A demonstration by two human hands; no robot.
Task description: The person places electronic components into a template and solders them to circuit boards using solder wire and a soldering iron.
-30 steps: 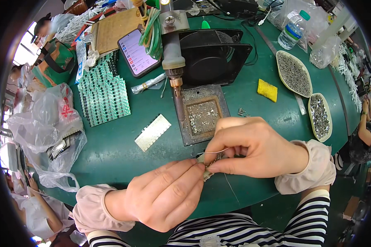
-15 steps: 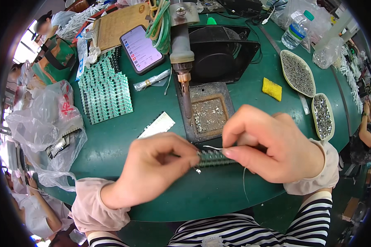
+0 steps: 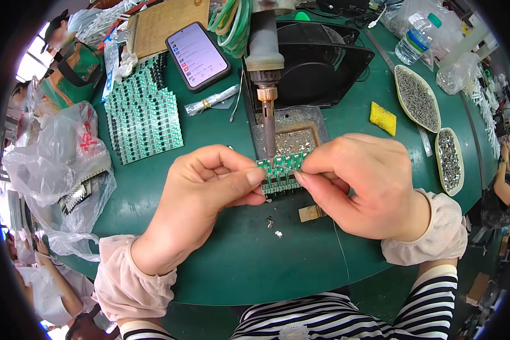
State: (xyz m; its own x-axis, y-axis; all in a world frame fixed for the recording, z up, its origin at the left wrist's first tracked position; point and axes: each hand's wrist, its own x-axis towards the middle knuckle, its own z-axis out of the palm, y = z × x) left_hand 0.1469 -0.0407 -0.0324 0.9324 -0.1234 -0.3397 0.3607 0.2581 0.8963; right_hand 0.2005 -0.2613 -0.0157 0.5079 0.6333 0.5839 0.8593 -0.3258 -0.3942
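Observation:
My left hand (image 3: 195, 187) pinches the left end of a green circuit board panel (image 3: 279, 180) lined with small components. The panel is raised below a soldering iron (image 3: 269, 122) fixed with its tip down; the tip meets or nearly meets the board's upper edge, and contact cannot be told. My right hand (image 3: 368, 184) is closed at the panel's right end, with a thin solder wire (image 3: 342, 255) between thumb and forefinger. The wire's short end lies across the board face, and its tail hangs below the hand. Whether these fingers also grip the board is hidden.
Behind the iron stands a black fan (image 3: 306, 71); a solder-littered tray (image 3: 317, 122) lies below it. Left are stacked circuit boards (image 3: 144, 113), a phone (image 3: 198, 56) and a plastic bag (image 3: 68, 153). Right are a yellow sponge (image 3: 383, 119) and two dishes of metal parts (image 3: 418, 99).
Both hands have brought the board panel up to the iron's tip. It has turned from edge-on to show its component face. The solder wire's end now lies over the board.

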